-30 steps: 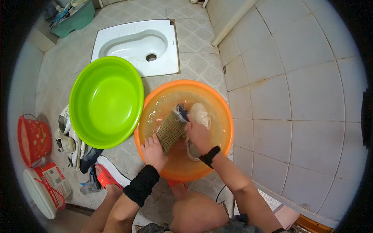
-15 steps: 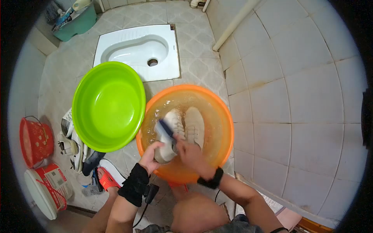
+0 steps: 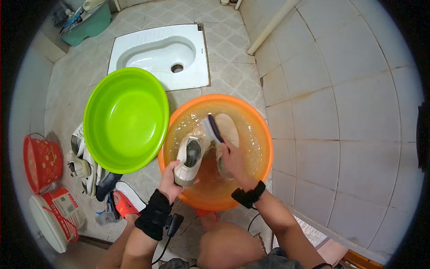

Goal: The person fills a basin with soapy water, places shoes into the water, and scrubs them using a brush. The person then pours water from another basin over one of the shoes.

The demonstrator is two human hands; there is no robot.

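Note:
A white shoe (image 3: 182, 168) is held at its heel by my left hand (image 3: 169, 180), above the water in an orange basin (image 3: 268, 150). Its dark insole faces up at me. My right hand (image 3: 233, 160) is closed around the handle of a scrub brush (image 3: 214, 128) with pale bristles. Those bristles are at the toe end of the held shoe; whether they touch it I cannot tell. A second white shoe (image 3: 227, 127) lies in the cloudy water, partly hidden behind my right hand and the brush.
A green basin (image 3: 126, 121) stands against the orange one's left side. Several shoes (image 3: 92, 172), a red bucket (image 3: 42, 163) and a lidded white bucket (image 3: 53, 222) are at the left. A squat toilet (image 3: 157, 54) lies beyond, and a tiled wall (image 3: 354, 121) rises on the right.
The held shoe has turned so that its opening shows. My right hand and the brush have moved up and right, from the shoe's side to its toe end.

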